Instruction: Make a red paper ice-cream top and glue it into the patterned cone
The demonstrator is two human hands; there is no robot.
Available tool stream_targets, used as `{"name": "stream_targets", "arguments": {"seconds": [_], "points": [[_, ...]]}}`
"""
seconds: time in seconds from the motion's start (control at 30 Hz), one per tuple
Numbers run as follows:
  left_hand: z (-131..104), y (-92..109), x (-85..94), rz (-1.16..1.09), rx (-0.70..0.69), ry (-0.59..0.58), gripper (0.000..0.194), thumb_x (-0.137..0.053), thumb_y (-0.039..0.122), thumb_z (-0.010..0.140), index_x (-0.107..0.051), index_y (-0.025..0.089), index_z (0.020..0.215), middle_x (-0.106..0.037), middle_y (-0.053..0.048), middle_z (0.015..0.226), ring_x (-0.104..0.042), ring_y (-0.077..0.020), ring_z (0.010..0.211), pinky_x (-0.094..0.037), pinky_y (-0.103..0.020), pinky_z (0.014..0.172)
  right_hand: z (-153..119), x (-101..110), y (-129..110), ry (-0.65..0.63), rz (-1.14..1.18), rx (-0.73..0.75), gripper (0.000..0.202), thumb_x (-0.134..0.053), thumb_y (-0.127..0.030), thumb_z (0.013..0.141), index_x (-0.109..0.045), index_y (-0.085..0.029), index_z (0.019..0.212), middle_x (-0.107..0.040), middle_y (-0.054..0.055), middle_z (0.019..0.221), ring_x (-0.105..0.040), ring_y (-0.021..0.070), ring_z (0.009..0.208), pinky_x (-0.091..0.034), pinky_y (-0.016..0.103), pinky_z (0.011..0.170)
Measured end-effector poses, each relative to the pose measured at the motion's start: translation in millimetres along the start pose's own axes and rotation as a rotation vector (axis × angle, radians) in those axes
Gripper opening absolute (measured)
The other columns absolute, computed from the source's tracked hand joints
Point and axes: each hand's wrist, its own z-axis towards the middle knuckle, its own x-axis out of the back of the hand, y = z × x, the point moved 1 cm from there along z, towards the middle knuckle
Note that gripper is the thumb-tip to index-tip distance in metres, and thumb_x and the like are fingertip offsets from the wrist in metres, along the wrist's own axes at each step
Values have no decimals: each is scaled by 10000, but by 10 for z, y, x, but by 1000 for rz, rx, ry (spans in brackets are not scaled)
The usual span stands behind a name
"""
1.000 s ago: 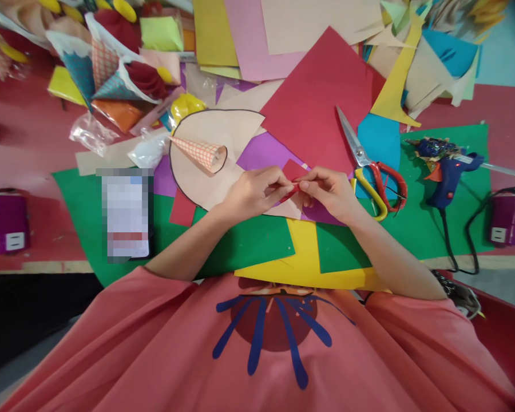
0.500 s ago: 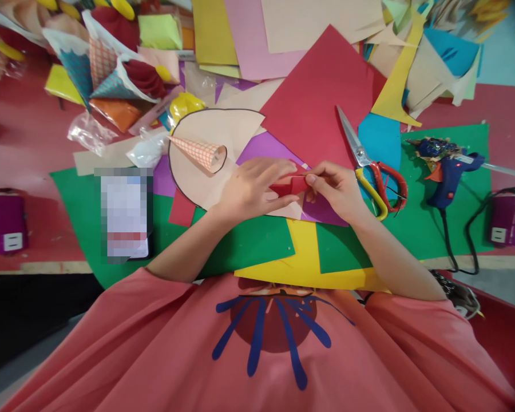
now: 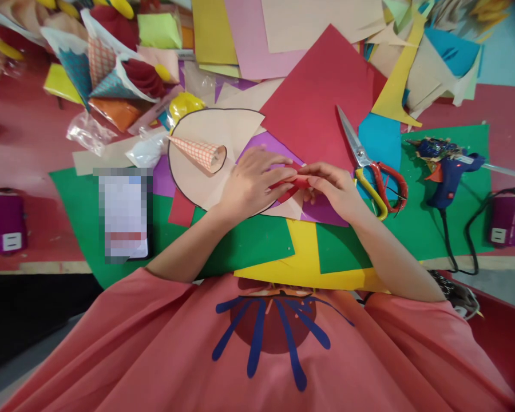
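Observation:
Both hands meet over the sheets at the middle of the table. My left hand (image 3: 251, 184) is closed on the left part of a small red piece (image 3: 299, 182), its fingers pointing right. My right hand (image 3: 329, 186) pinches the same piece from the right between thumb and fingers. The piece looks folded or curled, and fingers cover much of it. Left of my left hand, a small checkered paper cone (image 3: 201, 153) lies on a beige rounded sheet (image 3: 197, 186) with a dark edge. Open scissors (image 3: 363, 160) with red and yellow handles lie right of my right hand.
A blue glue gun (image 3: 448, 171) with a black cord rests on green foam (image 3: 472, 229) at the right. A phone (image 3: 124, 212) lies at the left. Behind are a red sheet (image 3: 317, 97), coloured scraps, plastic packets and decorated cones (image 3: 103, 63).
The red piece has turned and its flat folded face shows less. My left hand's fingers have shifted around it, and my right hand's fingers have moved slightly left.

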Motion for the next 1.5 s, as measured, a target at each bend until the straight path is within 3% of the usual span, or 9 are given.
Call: {"name": "stream_targets", "arguments": {"seconds": [0.2,0.3,0.43,0.63,0.77,0.93,1.07,1.23,1.5], "points": [[-30,86,82,50,0,131,112,-619,371,871,-704,299,884,-681,-20,1082,-615,-198,1023,-424,-424,998,-9,0,33,22,-37,53,206,-563,-396,912,-628,-253,1046,-693,-23,801,-681,118,670,-578,272,676],[-58,84,115,24,68,145,134,-637,382,857,-722,279,873,-685,-32,879,-629,-184,884,-460,-384,893,-16,43,-2,210,-195,209,223,-565,-391,915,-621,-276,1098,-687,23,1102,-690,171,1006,-563,335,925],[-81,67,94,-88,66,108,154,-612,373,876,-727,271,886,-625,13,635,-583,-126,647,-475,-324,777,-70,80,-62,318,-530,413,271,-541,-393,923,-618,-300,1165,-576,61,1350,-491,249,1334,-422,453,1121],[-101,113,59,-130,47,135,162,-595,354,882,-723,256,903,-718,-2,766,-650,-136,742,-506,-298,770,-130,19,-56,141,-518,501,206,-570,-356,903,-668,-273,1065,-717,54,1028,-665,216,954,-544,412,882],[-93,186,58,-258,137,119,190,-583,364,889,-711,225,903,-743,-20,851,-682,-145,828,-536,-291,794,-112,1,-56,125,-507,546,106,-613,-320,888,-702,-263,899,-746,27,901,-683,190,873,-543,367,828],[-46,257,41,-479,361,187,189,-635,376,851,-650,188,862,-731,-1,800,-688,-103,726,-535,-203,653,-81,23,-34,120,-604,677,86,-620,-245,885,-703,-261,903,-739,19,889,-689,167,853,-545,328,776],[-5,248,15,-691,617,126,311,-698,379,788,-589,188,1008,-699,40,677,-611,-67,505,-483,-161,482,-67,31,2,124,-713,793,123,-598,-195,892,-691,-257,943,-723,19,883,-683,161,858,-543,321,758],[5,254,-11,-713,713,82,310,-706,414,760,-660,152,917,-738,-12,753,-673,-102,603,-499,-160,480,-67,4,-14,107,-695,716,70,-604,-243,895,-673,-234,902,-715,25,871,-669,167,864,-530,327,787],[-41,240,-9,-448,408,95,185,-630,327,850,-743,185,886,-770,-24,881,-716,-114,787,-545,-179,659,-63,-30,-40,69,-280,337,155,-639,-337,867,-634,-197,798,-668,-9,767,-613,113,725,-486,255,689]]}}
